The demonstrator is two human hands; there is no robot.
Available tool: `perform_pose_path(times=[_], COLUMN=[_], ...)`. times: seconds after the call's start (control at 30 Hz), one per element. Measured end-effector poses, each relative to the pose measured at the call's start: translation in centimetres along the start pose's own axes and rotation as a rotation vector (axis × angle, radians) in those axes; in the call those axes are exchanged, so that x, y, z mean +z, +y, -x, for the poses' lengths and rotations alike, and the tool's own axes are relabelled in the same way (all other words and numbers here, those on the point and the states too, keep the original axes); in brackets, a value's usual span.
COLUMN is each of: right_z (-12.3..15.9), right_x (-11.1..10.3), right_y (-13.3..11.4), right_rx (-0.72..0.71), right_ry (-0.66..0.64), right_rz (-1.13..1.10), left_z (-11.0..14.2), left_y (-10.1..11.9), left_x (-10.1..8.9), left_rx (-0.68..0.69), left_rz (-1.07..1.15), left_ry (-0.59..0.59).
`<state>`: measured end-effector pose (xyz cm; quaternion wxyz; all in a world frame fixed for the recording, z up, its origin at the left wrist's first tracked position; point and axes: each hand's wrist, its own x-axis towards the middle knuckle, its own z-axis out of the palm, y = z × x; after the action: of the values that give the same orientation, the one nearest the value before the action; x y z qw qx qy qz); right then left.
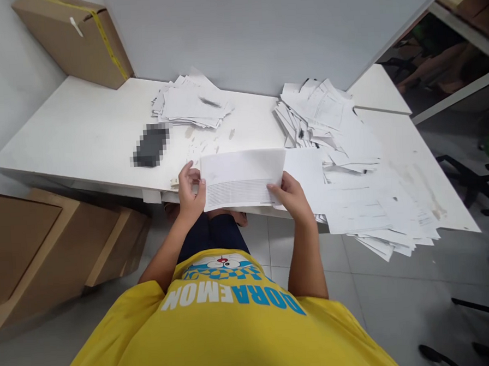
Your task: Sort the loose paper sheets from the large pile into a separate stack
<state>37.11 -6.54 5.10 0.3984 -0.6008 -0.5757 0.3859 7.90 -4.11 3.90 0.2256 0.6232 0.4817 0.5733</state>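
Both hands hold a white printed sheet of paper [242, 177] over the near edge of the white table [86, 142]. My left hand [190, 192] pinches its left edge, fingers closed on the paper. My right hand [293, 197] grips its right edge from below. The sheet appears folded, with faint lines of print across its lower half. A large loose heap of papers [350, 166] lies just right of my right hand. A smaller stack of papers [191, 103] sits further back on the table.
A dark blurred flat object [151, 145] lies on the table left of the sheet. A cardboard box [75, 39] stands at the table's back left corner. More cardboard boxes [47, 248] sit on the floor at left. Chair legs [474, 182] show at right.
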Motion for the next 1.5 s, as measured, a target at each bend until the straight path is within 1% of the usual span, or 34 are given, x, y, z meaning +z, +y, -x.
perform_pose_path(times=[0.07,0.1,0.17,0.23,0.37,0.5,0.63,0.83,0.97,1.03,1.2,1.27,1.37,1.5], right_z=[1.5,2.1,3.2,3.9,4.9,5.4,5.2,3.8,3.2,3.1,3.1,3.1,3.1,3.0], right_x=[-0.1,0.0,0.7,1.5,2.5,2.0,1.4,1.9,2.0,2.0,2.1,2.1,2.2,2.5], right_y=[0.4,0.8,1.4,1.9,1.7,1.2,0.9,0.2,0.0,0.0,0.3,0.4,0.3,-0.1], right_rx=[0.098,0.151,0.236,0.283,0.312,0.314,0.303,0.315,0.305,0.309,0.311,0.315,0.315,0.323], right_ry=[-0.004,0.000,0.013,0.010,0.028,0.062,0.050,-0.032,-0.079,-0.079,-0.099,-0.108,-0.107,-0.093], right_rz=[-0.069,-0.097,-0.145,-0.193,-0.287,-0.308,-0.332,-0.258,-0.254,-0.253,-0.248,-0.258,-0.250,-0.230], left_z=[-0.9,-1.2,-1.3,-0.7,1.0,1.4,1.3,1.3,1.1,1.0,0.8,0.6,0.5,0.4], left_y=[-0.5,-0.9,-1.8,-2.8,-4.4,-5.2,-5.7,-6.5,-7.3,-7.6,-8.3,-8.5,-8.7,-8.8], left_x=[-1.7,-2.4,-3.5,-4.0,-4.3,-4.9,-5.3,-5.1,-4.9,-4.6,-3.4,-3.1,-3.3,-3.8], left_rx=[0.059,0.102,0.200,0.270,0.299,0.349,0.347,0.309,0.261,0.219,0.032,-0.032,-0.080,-0.102], left_rz=[-0.164,-0.267,-0.457,-0.556,-0.572,-0.607,-0.644,-0.628,-0.563,-0.508,-0.314,-0.224,-0.136,-0.093], left_ry=[-0.029,-0.069,-0.192,-0.286,-0.323,-0.430,-0.469,-0.488,-0.483,-0.441,-0.243,-0.196,-0.191,-0.215])
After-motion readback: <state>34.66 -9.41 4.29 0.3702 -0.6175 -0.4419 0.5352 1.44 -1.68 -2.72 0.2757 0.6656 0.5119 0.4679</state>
